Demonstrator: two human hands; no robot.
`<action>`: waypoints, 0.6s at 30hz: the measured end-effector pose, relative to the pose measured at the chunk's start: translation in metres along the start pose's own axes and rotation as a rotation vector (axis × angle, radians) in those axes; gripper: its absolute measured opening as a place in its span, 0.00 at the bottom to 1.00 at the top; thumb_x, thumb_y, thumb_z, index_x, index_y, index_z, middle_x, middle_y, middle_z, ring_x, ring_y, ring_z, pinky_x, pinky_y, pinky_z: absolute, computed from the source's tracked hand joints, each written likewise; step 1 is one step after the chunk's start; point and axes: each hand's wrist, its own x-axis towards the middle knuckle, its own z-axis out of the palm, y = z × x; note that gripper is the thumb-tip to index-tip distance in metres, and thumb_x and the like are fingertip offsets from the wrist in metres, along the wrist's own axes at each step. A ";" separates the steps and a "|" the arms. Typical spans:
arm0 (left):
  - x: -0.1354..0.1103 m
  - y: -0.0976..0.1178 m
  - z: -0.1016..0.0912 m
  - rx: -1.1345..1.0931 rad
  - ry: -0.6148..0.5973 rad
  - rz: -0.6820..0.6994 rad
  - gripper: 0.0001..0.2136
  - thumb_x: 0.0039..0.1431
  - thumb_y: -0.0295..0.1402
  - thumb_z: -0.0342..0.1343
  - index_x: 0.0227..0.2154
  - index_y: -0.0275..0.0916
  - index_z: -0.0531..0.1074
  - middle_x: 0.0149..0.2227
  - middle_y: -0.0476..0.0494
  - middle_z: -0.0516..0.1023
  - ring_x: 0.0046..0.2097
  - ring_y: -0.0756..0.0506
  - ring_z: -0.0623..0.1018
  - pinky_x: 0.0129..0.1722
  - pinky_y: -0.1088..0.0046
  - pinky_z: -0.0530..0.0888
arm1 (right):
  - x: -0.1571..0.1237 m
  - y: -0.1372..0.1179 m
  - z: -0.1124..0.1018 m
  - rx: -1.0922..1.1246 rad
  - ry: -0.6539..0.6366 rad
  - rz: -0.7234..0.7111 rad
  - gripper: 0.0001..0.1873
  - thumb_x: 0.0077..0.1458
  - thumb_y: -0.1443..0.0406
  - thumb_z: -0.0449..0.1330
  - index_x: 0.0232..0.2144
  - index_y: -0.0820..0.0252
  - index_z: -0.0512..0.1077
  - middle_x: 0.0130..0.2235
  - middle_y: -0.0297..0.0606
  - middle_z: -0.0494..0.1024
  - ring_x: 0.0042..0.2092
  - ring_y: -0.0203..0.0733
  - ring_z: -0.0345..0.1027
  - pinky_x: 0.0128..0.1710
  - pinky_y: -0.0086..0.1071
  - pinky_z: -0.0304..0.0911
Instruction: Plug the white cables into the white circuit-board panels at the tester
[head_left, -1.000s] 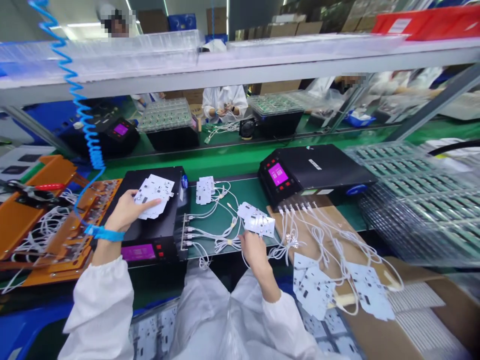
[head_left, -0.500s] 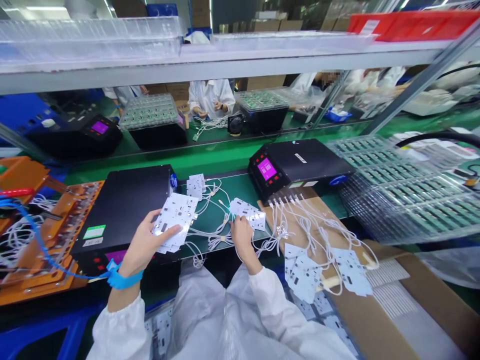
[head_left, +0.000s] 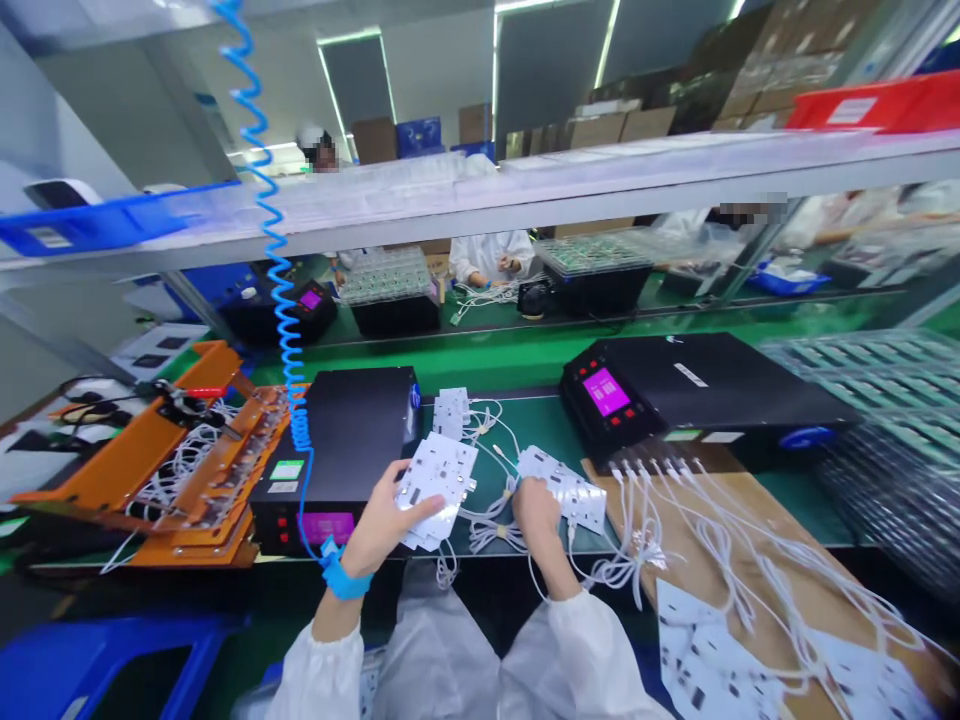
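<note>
My left hand [head_left: 386, 525], a blue wrist strap [head_left: 346, 570] round its wrist, grips a small stack of white circuit boards [head_left: 439, 480], thumb on top. At the left end of a second group of white circuit boards [head_left: 574, 492] on the green bench, my right hand [head_left: 538, 515] has its fingers curled closed. Its fingertips are turned away, so what they pinch is hidden. Bundled white cables [head_left: 495, 535] lie between the two hands. Behind the held stack are more white boards [head_left: 450, 412] with cables attached.
A black box with a lit screen [head_left: 606, 390] has several white cables plugged in, leading over cardboard [head_left: 739, 480] to boards [head_left: 709, 650]. Left stand another black box [head_left: 352, 420] and an orange fixture [head_left: 255, 450]. A coiled blue cord [head_left: 281, 290] hangs down. Trays [head_left: 885, 440] stand right.
The view has swung left and up, so the bench sits lower and further right, and the coiled cord shows. Both hands keep nearly the same places by the boards.
</note>
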 end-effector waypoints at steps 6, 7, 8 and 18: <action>-0.003 -0.001 0.005 0.005 -0.005 0.028 0.37 0.47 0.45 0.73 0.56 0.39 0.62 0.49 0.33 0.81 0.46 0.37 0.83 0.41 0.65 0.81 | -0.004 0.002 0.000 0.014 0.135 -0.020 0.18 0.68 0.64 0.50 0.47 0.76 0.72 0.47 0.62 0.76 0.47 0.57 0.78 0.39 0.37 0.69; -0.003 -0.002 0.006 0.000 0.001 0.029 0.37 0.47 0.45 0.73 0.56 0.38 0.62 0.49 0.33 0.81 0.46 0.37 0.83 0.42 0.64 0.81 | -0.005 0.003 0.001 0.018 0.176 -0.019 0.19 0.68 0.63 0.50 0.46 0.76 0.72 0.46 0.63 0.76 0.48 0.58 0.77 0.38 0.37 0.68; -0.004 -0.002 0.007 -0.006 0.010 0.030 0.38 0.47 0.45 0.73 0.56 0.38 0.62 0.50 0.32 0.81 0.46 0.37 0.83 0.42 0.64 0.81 | -0.005 0.004 0.002 0.028 0.207 -0.020 0.19 0.68 0.62 0.50 0.45 0.76 0.71 0.46 0.63 0.76 0.48 0.58 0.77 0.37 0.37 0.68; -0.005 -0.010 0.016 -0.010 0.154 0.019 0.38 0.45 0.45 0.74 0.56 0.41 0.62 0.47 0.35 0.82 0.42 0.37 0.84 0.37 0.64 0.83 | 0.012 0.024 0.029 0.614 0.229 -0.058 0.17 0.62 0.63 0.56 0.50 0.66 0.71 0.42 0.50 0.82 0.46 0.51 0.78 0.43 0.35 0.66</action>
